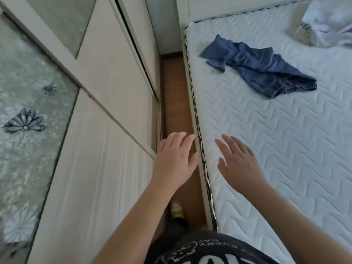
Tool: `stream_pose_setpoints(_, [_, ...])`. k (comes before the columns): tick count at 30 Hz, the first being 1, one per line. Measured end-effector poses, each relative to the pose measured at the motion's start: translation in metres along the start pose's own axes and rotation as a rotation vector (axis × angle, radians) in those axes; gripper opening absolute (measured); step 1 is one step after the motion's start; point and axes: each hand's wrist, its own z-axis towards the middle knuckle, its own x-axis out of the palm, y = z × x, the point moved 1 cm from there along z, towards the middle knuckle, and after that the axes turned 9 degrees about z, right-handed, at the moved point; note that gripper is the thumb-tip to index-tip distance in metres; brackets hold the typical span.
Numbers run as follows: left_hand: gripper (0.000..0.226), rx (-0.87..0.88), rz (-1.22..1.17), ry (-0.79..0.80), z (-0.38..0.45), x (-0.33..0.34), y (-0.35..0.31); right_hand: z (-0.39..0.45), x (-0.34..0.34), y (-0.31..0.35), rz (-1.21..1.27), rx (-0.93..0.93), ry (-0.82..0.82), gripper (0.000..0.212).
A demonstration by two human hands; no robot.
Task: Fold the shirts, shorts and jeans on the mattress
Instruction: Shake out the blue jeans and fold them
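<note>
Denim shorts [261, 70] lie crumpled on mattress [285, 140], far from both hands. Left hand [174, 161] spread, empty, over floor gap [175, 111]. Right hand [238, 162] flat, fingers splayed, above mattress edge. White clothes [327, 23] top right.

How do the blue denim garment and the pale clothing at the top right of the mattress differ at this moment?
The denim garment is dark blue and lies fully in view near the mattress's left side; the pale clothing is whitish, blurred, and cut off by the frame at the far right corner. The denim shows a gathered waistband; the pale pile's type cannot be told. Both lie crumpled and unfolded, and neither hand touches them.
</note>
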Motion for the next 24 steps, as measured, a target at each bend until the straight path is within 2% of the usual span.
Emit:
stream_pose_setpoints(6, [0.048, 0.142, -0.031, -0.045, 0.098, 0.003, -0.009, 0.053, -0.011, -0.025, 0.023, 0.149, -0.059, 0.055])
stream_pose_setpoints(9, [0.049, 0.221, -0.054, 0.007, 0.155, 0.018, -0.011, 0.092, -0.018, -0.035, -0.014, 0.215, -0.103, 0.055])
stream_pose_setpoints(14, [0.050, 0.453, -0.073, 0.074, 0.256, 0.029, -0.028, 0.146, -0.040, -0.049, -0.037, 0.406, -0.151, 0.055])
stream_pose_setpoints(17, [0.050, 0.544, -0.071, 0.019, 0.305, 0.025, -0.037, 0.160, -0.053, -0.058, -0.039, 0.556, -0.200, 0.056])
stream_pose_setpoints(21, [0.052, 0.758, -0.058, -0.003, 0.362, 0.017, -0.056, 0.176, -0.061, -0.066, 0.007, 0.742, -0.268, 0.057])
stream_pose_setpoints(24, [0.050, 0.875, -0.032, -0.022, 0.384, 0.012, -0.065, 0.187, -0.067, -0.065, 0.012, 0.817, -0.303, 0.056])
